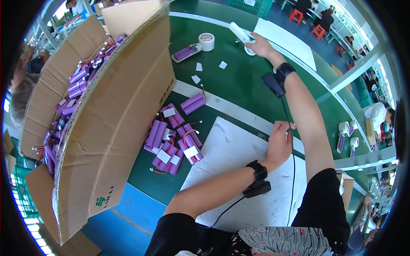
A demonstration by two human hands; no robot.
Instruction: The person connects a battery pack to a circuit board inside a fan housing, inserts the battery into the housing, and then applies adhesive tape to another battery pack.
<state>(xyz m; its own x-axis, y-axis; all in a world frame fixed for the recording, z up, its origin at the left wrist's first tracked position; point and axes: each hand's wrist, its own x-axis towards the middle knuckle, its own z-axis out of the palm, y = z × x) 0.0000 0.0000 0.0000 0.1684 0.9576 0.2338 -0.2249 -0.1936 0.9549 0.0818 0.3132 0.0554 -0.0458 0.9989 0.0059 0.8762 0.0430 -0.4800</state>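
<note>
My right hand (261, 46) reaches to the far side of the green table, its fingers closed on a white handheld device (238, 31) with a long rounded handle. Part of its round end shows below the fingers. My left hand (279, 144) is closed near the right end of a white foam sheet (230, 158); whatever it may hold is hidden. Left of the sheet lies a pile of purple battery packs (159, 133) with red wires and white labels. A similar white device (206, 42), its handle showing purple cells, lies farther back.
A large cardboard box (119, 98) of purple packs stands at the left. Small white paper pieces (196, 79) lie on the green table (239, 85). A long white board (286, 40) is at the far edge. More devices (341, 132) lie at right. Other people sit beyond.
</note>
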